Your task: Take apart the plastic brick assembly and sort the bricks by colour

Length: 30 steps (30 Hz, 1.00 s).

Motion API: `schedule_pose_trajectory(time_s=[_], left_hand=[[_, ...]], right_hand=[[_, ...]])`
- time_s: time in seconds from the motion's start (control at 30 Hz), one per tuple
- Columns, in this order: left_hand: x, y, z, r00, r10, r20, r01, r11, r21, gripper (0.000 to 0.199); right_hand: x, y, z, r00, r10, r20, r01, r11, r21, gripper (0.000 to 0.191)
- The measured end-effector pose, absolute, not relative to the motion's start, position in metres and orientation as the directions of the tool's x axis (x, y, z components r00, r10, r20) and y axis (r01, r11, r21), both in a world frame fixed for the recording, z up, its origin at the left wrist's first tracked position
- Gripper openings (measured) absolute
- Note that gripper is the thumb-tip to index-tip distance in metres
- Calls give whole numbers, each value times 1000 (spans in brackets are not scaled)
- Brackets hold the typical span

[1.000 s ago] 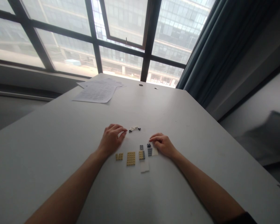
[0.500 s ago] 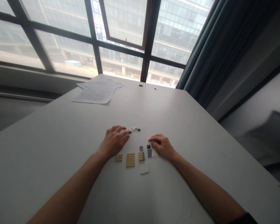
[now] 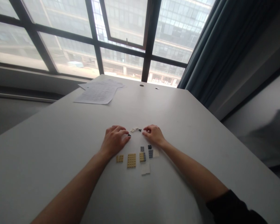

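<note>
My left hand point(image 3: 114, 138) rests palm down on the table, its thumb and forefinger closed on a small black brick point(image 3: 129, 135). My right hand point(image 3: 154, 135) is curved, thumb and forefinger slightly apart, with nothing visible between them. Just left of its fingertips lies another small black piece point(image 3: 140, 130), beside several small white pieces point(image 3: 133, 130). Nearer to me are a tan plate point(image 3: 131, 161), small tan pieces point(image 3: 119, 158), and a tan-and-grey stack point(image 3: 142, 156). Grey bricks point(image 3: 150, 153), a black brick point(image 3: 149, 147) and a flat white piece point(image 3: 145, 169) lie around these.
Printed sheets of paper point(image 3: 95, 94) lie at the far left of the white table point(image 3: 177, 124). A dark round disc point(image 3: 141, 85) shows near the far edge. Beyond are windows point(image 3: 121, 59) and a blue-grey curtain point(image 3: 200, 62) on the right.
My right hand has moved away from the grey bricks, up and left to the white and black pieces. The small black brick at my left hand has shifted slightly toward me.
</note>
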State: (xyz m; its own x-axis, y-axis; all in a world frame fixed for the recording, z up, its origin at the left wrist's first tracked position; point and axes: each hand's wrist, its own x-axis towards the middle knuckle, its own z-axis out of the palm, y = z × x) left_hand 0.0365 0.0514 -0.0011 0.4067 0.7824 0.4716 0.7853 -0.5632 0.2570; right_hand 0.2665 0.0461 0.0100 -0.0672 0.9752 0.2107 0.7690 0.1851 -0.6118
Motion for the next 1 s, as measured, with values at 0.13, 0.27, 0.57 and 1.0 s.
schedule_pose_trajectory(time_s=[0.13,0.27,0.57,1.0], left_hand=[[40,50,1,422,788,449,795,-559,234,22],[41,51,1,420,787,452,797,-559,231,21],[41,48,0,461,750,475,754,-613,237,29],[47,49,-1,456,756,470,746,-613,262,16]], right_hand=[[253,59,8,-58,973,223,801,179,-571,15],[253,60,6,-94,970,225,810,206,-549,13],[248,62,8,-107,967,232,817,219,-534,15],[295,36,6,-261,933,248,725,359,-589,20]])
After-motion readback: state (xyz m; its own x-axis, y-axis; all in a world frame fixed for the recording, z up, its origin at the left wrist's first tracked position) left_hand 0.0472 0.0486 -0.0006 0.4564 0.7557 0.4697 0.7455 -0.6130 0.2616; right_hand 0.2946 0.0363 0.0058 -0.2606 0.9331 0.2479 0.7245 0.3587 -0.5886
